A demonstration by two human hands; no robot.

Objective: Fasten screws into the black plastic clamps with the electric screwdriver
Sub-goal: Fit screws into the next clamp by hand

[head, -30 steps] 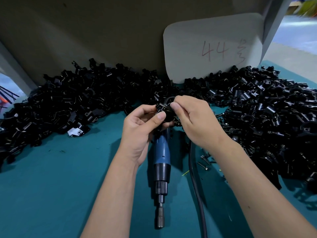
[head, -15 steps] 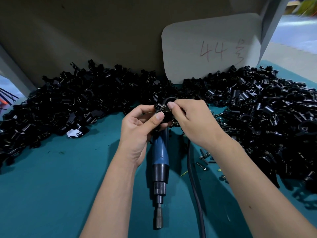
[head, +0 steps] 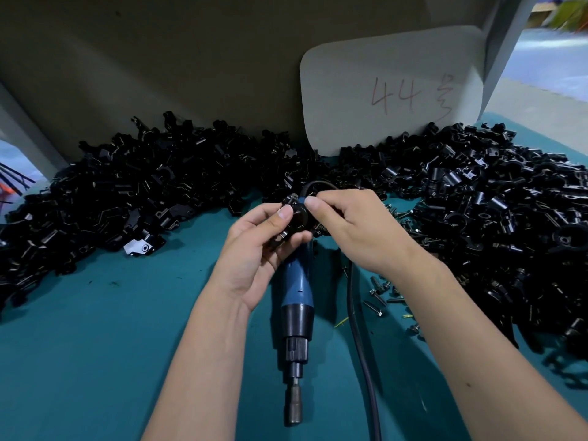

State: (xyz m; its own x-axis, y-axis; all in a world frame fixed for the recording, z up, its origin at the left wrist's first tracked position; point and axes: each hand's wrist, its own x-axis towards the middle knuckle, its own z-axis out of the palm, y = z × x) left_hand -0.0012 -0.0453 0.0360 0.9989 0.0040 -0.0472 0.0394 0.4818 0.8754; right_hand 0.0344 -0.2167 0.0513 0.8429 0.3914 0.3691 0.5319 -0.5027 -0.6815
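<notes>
A black plastic clamp [head: 297, 221] is held above the teal table [head: 95, 345] at the centre. My left hand [head: 257, 253] grips it from below and the left, thumb on top. My right hand [head: 356, 227] pinches its upper right side with thumb and fingers. The blue and black electric screwdriver [head: 296, 313] lies on the table under my hands, bit end toward me. Its black cable [head: 362, 345] runs beside it on the right. Loose screws [head: 378, 294] lie scattered right of the cable.
Big heaps of black clamps fill the back left [head: 127, 198] and the right side [head: 496, 218] of the table. A white card marked 44 [head: 391, 90] leans against the grey back wall. One clamp with a pale face [head: 140, 248] lies at the left heap's edge.
Both hands stay together on the clamp, and the fingers have shifted slightly around it. The screwdriver has not moved.
</notes>
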